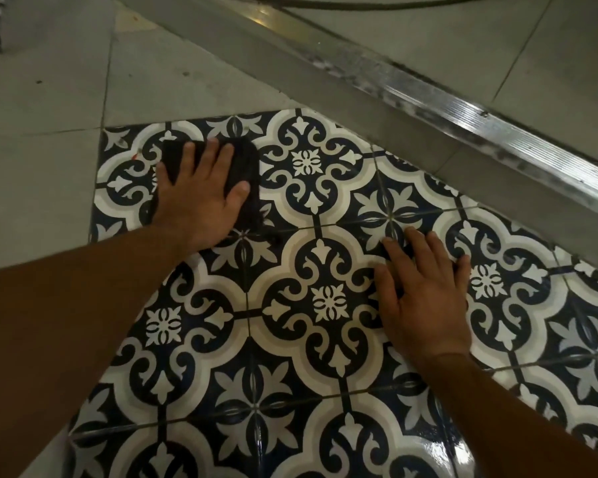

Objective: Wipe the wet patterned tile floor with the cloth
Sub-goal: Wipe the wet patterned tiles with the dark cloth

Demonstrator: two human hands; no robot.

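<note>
On the glossy navy, white and grey patterned tile floor (pixel 328 339), the right hand (pixel 425 298) rests flat, fingers (pixel 394 251) spread. Farther off, near the floor's far left corner, the left hand (pixel 201 194) presses the dark folded cloth (pixel 247 167), fingers spread. Beyond runs a metal threshold strip (pixel 463 108).

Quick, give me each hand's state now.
Left hand: open, flat on the dark cloth, pressing it down.
Right hand: open, flat on the patterned tile floor, empty.
</note>
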